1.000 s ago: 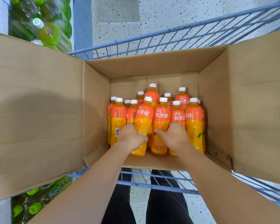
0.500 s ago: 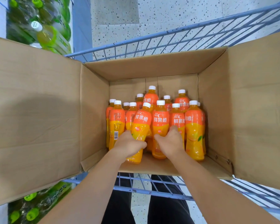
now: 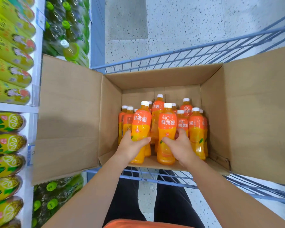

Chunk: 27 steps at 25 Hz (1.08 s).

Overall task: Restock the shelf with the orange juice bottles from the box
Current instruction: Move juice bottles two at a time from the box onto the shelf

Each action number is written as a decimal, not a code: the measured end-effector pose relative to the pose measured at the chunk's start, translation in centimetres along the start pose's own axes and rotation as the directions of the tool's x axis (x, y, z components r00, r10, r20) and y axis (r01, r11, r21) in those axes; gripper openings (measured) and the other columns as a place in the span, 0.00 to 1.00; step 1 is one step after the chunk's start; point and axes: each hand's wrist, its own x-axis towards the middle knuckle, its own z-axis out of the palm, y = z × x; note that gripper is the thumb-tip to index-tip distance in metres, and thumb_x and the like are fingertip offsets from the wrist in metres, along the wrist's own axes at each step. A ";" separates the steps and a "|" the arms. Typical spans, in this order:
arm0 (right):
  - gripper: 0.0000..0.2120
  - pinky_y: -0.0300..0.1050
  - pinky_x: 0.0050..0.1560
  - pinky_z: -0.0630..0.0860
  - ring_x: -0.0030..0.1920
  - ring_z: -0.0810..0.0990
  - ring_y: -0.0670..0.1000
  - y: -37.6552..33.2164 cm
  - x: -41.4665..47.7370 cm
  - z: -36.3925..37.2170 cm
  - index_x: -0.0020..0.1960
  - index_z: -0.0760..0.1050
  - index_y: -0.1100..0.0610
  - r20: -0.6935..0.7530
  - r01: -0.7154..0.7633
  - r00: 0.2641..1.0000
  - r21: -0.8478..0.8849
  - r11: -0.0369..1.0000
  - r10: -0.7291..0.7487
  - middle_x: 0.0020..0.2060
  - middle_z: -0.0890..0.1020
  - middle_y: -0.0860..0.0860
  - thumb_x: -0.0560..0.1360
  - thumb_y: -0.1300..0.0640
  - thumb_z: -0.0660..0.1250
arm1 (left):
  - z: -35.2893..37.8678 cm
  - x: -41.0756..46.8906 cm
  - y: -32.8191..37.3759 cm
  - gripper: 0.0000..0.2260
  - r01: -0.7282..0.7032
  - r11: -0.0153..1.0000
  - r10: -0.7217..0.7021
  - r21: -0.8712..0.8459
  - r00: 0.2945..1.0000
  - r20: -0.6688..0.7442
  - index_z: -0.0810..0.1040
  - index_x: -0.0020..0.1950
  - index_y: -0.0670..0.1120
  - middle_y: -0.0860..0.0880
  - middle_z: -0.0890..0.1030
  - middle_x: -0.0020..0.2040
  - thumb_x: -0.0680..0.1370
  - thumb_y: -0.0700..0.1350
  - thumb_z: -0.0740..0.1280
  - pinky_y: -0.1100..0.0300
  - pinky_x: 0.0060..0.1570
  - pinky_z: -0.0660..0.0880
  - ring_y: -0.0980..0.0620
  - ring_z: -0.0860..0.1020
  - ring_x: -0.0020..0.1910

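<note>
An open cardboard box [image 3: 156, 76] sits in a blue wire cart and holds several orange juice bottles with white caps. My left hand [image 3: 132, 146] grips one orange juice bottle [image 3: 141, 124] around its lower half, tilted left and raised above the others. My right hand [image 3: 179, 148] grips a second orange juice bottle [image 3: 167, 127], upright and also raised. The remaining bottles [image 3: 196, 127] stand packed behind and to the right. The shelf [image 3: 15, 107] runs down the left edge.
The shelf holds rows of yellow-green drink bottles [image 3: 8, 74] and green-capped bottles [image 3: 67, 30]. Wide box flaps [image 3: 67, 116] spread left and right [image 3: 262, 116]. The cart's blue wire rim [image 3: 187, 53] rings the box. Speckled floor lies beyond; my dark trousers show below.
Both hands have lifted their bottles up out of the pack; the left one leans left. The view has swung right and down, bringing the shelf at left into sight.
</note>
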 end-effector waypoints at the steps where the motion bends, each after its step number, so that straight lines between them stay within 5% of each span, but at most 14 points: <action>1: 0.24 0.52 0.53 0.80 0.52 0.81 0.49 -0.8 -0.9 -0.4 0.63 0.69 0.51 0.003 0.022 1.000 0.003 1.000 -0.022 0.52 0.81 0.48 0.71 0.55 0.75 | -0.3 -1.1 0.6 0.24 -0.017 1.000 0.017 -0.015 1.000 -0.018 0.74 0.62 0.57 0.51 0.82 0.56 0.70 0.56 0.78 0.45 0.58 0.79 0.50 0.81 0.55; 7: 0.23 0.46 0.47 0.80 0.48 0.81 0.46 -6.4 -6.1 -3.2 0.62 0.71 0.52 0.015 0.184 0.983 -0.050 0.982 -0.183 0.50 0.81 0.48 0.71 0.52 0.75 | -1.3 -7.5 4.9 0.17 -0.157 0.986 0.144 -0.052 0.970 -0.195 0.74 0.56 0.56 0.53 0.82 0.51 0.72 0.54 0.78 0.55 0.47 0.78 0.53 0.81 0.51; 10: 0.24 0.51 0.49 0.82 0.49 0.83 0.49 -9.0 -8.5 -4.7 0.62 0.73 0.52 0.024 0.257 0.966 -0.063 0.964 -0.256 0.50 0.83 0.49 0.69 0.51 0.76 | -1.7 -10.6 6.9 0.15 -0.222 0.974 0.196 -0.048 0.927 -0.318 0.75 0.50 0.55 0.51 0.82 0.48 0.71 0.51 0.78 0.52 0.47 0.79 0.52 0.82 0.48; 13: 0.19 0.41 0.39 0.77 0.44 0.82 0.45 -11.8 -10.8 -6.1 0.58 0.73 0.52 0.015 0.357 0.934 -0.053 0.932 -0.357 0.47 0.83 0.48 0.70 0.55 0.76 | -2.4 -13.0 8.9 0.15 -0.289 0.957 0.253 -0.027 0.875 -0.413 0.77 0.48 0.53 0.49 0.83 0.46 0.69 0.50 0.80 0.46 0.51 0.80 0.49 0.83 0.46; 19: 0.17 0.47 0.47 0.80 0.44 0.82 0.45 -18.1 -14.9 -7.4 0.54 0.75 0.50 0.030 0.568 0.823 -0.020 0.823 -0.567 0.45 0.83 0.46 0.68 0.53 0.76 | -3.7 -18.4 13.6 0.16 -0.444 0.896 0.354 -0.019 0.739 -0.573 0.75 0.48 0.53 0.50 0.83 0.46 0.69 0.51 0.80 0.47 0.52 0.80 0.49 0.83 0.46; 23: 0.14 0.42 0.42 0.77 0.41 0.81 0.45 -22.0 -17.4 -7.0 0.46 0.72 0.47 0.104 0.680 0.730 -0.008 0.733 -0.676 0.41 0.82 0.45 0.69 0.54 0.77 | -4.8 -21.9 15.7 0.15 -0.533 0.845 0.379 -0.028 0.637 -0.672 0.76 0.49 0.54 0.54 0.83 0.45 0.69 0.51 0.80 0.49 0.49 0.80 0.53 0.82 0.44; 27: 0.17 0.44 0.42 0.78 0.42 0.80 0.43 -25.9 -20.7 -4.5 0.53 0.73 0.48 0.232 0.766 0.621 0.025 0.643 -0.749 0.44 0.82 0.47 0.70 0.53 0.77 | -7.0 -26.9 16.4 0.13 -0.623 0.781 0.353 -0.036 0.489 -0.797 0.76 0.47 0.53 0.54 0.82 0.41 0.70 0.47 0.79 0.57 0.39 0.76 0.57 0.80 0.39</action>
